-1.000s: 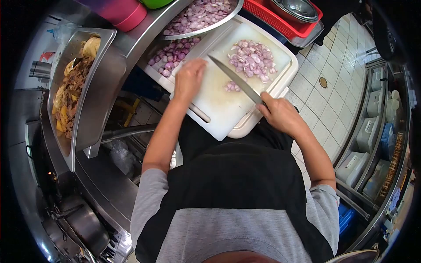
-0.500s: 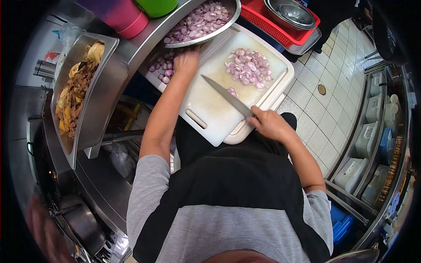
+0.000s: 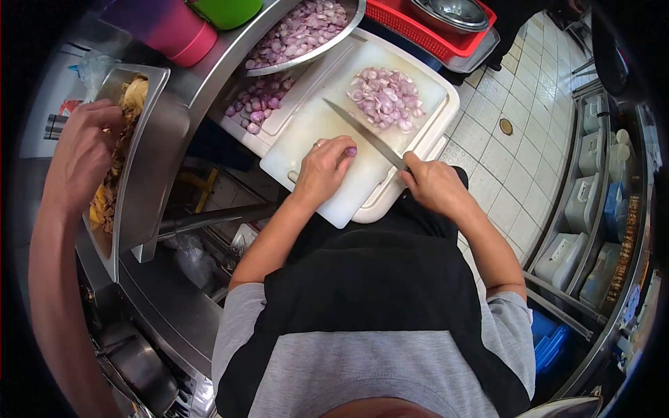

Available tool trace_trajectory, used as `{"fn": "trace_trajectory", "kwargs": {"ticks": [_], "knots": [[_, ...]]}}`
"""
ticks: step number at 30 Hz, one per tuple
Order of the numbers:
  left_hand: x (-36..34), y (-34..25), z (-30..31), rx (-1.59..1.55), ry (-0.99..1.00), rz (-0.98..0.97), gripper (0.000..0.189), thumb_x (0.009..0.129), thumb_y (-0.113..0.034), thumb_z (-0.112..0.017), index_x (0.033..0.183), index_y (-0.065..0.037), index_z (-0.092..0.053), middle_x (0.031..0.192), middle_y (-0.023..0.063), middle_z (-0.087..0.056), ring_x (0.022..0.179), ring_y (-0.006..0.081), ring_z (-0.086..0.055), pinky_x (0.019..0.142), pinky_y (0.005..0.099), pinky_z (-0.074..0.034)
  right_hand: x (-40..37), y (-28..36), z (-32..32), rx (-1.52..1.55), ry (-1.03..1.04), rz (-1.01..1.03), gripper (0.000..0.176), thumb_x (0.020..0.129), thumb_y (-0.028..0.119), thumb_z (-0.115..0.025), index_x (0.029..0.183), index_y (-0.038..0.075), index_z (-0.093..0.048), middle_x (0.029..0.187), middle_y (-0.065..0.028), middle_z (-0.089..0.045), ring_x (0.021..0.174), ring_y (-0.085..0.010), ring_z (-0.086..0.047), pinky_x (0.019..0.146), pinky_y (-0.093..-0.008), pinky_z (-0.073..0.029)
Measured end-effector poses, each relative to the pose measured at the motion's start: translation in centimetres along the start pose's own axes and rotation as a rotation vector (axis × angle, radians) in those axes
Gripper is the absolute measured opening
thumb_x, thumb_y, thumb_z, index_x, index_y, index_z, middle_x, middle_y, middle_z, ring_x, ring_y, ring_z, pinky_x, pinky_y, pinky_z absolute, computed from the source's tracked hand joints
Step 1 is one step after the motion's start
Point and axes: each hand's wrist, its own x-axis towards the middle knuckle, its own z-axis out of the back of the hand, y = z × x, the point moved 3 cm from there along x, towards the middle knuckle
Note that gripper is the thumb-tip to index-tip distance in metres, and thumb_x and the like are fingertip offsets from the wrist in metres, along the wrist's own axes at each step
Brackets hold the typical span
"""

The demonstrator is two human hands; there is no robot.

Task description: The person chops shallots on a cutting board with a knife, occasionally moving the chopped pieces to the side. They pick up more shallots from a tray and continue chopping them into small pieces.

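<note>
My left hand (image 3: 326, 166) is closed on a small purple shallot (image 3: 350, 151) over the white cutting board (image 3: 300, 148). A long kitchen knife (image 3: 369, 136) is in my right hand (image 3: 433, 182), its blade slanting up and left across the board, just right of the shallot. Beyond the blade lies a pile of sliced shallots (image 3: 387, 97). Whole peeled shallots (image 3: 258, 104) fill the part of the cream tub (image 3: 233, 127) left of the board. Above them a steel bowl (image 3: 359, 17) holds many more sliced shallots.
Another person's hand (image 3: 87, 143) reaches from the left into a steel pan (image 3: 157, 104) of cooked food. A red basket (image 3: 446, 43) with metal bowls stands at the top. Pink (image 3: 198, 45) and green (image 3: 230, 10) containers sit on the steel counter. Lidded boxes (image 3: 561, 258) line the right shelf.
My left hand has moved from the whole shallots down to the board, now with a shallot. The small sliced piece by the knife no longer shows. Another person's arm has entered at left.
</note>
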Motion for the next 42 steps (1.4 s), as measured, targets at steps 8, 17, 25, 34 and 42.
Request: {"fn": "trace_trajectory", "kwargs": {"ticks": [8,17,25,34,42], "knots": [[-2.1,0.1,0.0,-0.050,-0.123,0.105,0.019,0.082,-0.003,-0.071,0.101,-0.004,-0.070,0.106,0.0128,-0.068,0.095,0.0292,-0.067,0.080,0.0362,-0.054,-0.7,1.5,-1.7,-0.003,-0.007,0.111,0.025,0.095,0.025,-0.056,0.096,0.001,-0.048,0.065,-0.0204,-0.064,0.064,-0.0403,-0.066,0.055,-0.0504,-0.051],[-1.7,0.8,0.3,-0.078,-0.139,0.189,0.015,0.085,-0.005,-0.071,0.100,-0.005,-0.072,0.101,0.0111,-0.069,0.085,0.0241,-0.069,0.073,0.0330,-0.055,-2.8,2.7,1.8,-0.018,0.083,0.073,0.026,0.095,0.024,-0.057,0.097,0.000,-0.049,0.064,-0.0201,-0.063,0.065,-0.0406,-0.066,0.055,-0.0500,-0.051],[-1.3,0.8,0.2,-0.144,-0.127,0.226,0.017,0.086,-0.004,-0.069,0.102,-0.003,-0.072,0.101,0.0120,-0.069,0.084,0.0208,-0.069,0.075,0.0299,-0.055,0.2,2.6,-1.6,0.076,-0.031,0.133,0.025,0.095,0.022,-0.058,0.097,0.001,-0.045,0.063,-0.0214,-0.061,0.063,-0.0424,-0.063,0.055,-0.0515,-0.048],[-1.5,0.7,0.2,-0.145,-0.145,0.220,0.016,0.086,-0.005,-0.069,0.102,-0.003,-0.071,0.101,0.0120,-0.069,0.083,0.0237,-0.070,0.073,0.0321,-0.056,-1.0,3.3,1.1,-0.001,0.084,0.084,0.024,0.096,0.022,-0.057,0.099,0.000,-0.046,0.063,-0.0211,-0.061,0.063,-0.0423,-0.063,0.056,-0.0524,-0.048],[-1.5,0.5,0.3,-0.118,-0.164,0.214,0.016,0.086,-0.004,-0.068,0.102,-0.003,-0.071,0.100,0.0123,-0.069,0.082,0.0248,-0.069,0.072,0.0324,-0.056,1.8,2.9,-2.5,0.061,0.016,0.108,0.024,0.096,0.022,-0.055,0.100,0.001,-0.045,0.063,-0.0215,-0.061,0.064,-0.0426,-0.063,0.057,-0.0528,-0.049]]}}
